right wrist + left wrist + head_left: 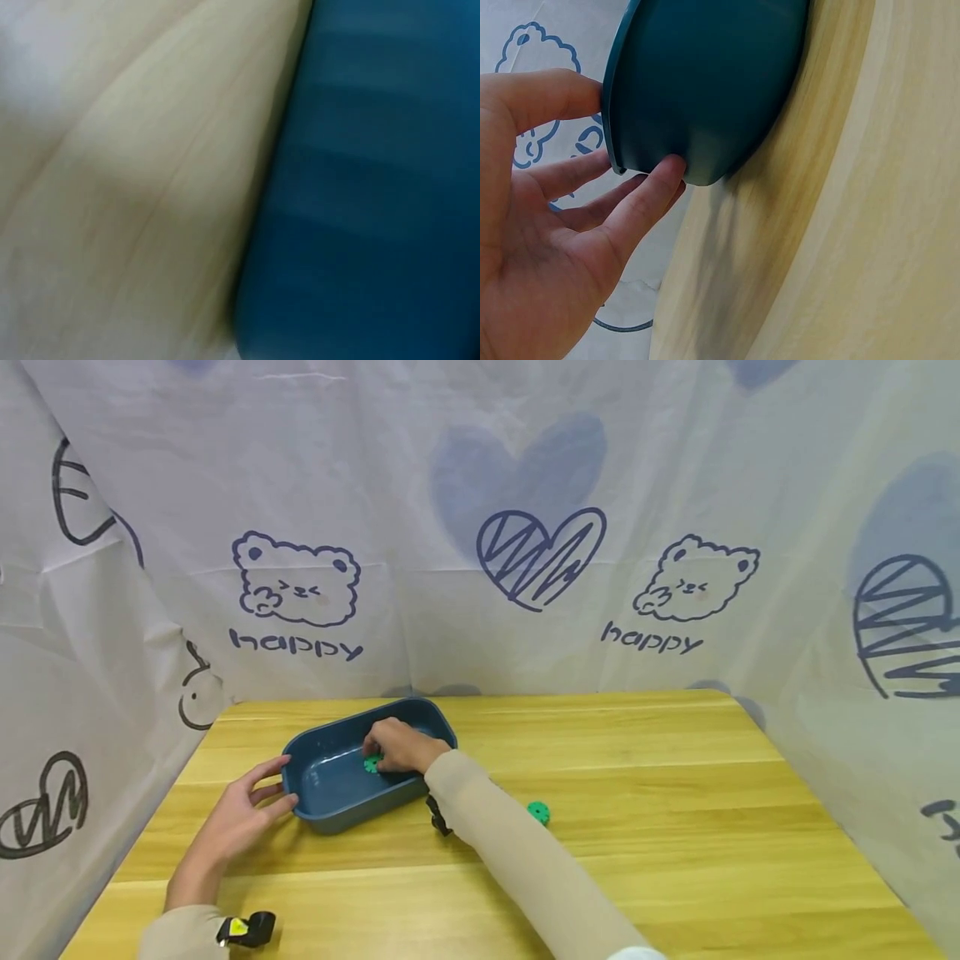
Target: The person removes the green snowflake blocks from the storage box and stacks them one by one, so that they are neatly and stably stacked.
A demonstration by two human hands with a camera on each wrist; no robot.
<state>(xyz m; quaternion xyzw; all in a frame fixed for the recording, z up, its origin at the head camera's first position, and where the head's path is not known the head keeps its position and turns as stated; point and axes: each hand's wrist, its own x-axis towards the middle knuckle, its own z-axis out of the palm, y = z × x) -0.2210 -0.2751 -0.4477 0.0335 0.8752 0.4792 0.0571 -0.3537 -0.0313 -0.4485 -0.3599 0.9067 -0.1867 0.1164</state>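
Observation:
A dark blue plastic tub point(330, 821) sits at a slant on the wooden table. The left hand point(243, 814) grips its left end, thumb and fingers spread around the rounded wall and rim; the left wrist view shows the fingertips point(672, 163) against the outside. Reaching over the near side, the right hand point(401, 746) is low inside the tub with curled fingers, pinching a green notched disc point(371, 764) close over the floor. A second green notched disc point(538, 812) lies on the table, right of the tub and beside the right forearm. In the right wrist view only the tub wall point(360, 187) and tabletop show.
The wooden table point(660, 827) reaches back to a white cloth point(420, 610) with printed bears and hearts. Cloth also hangs along both sides. A black wrist camera point(251, 929) is strapped to the left wrist, another point(437, 816) to the right.

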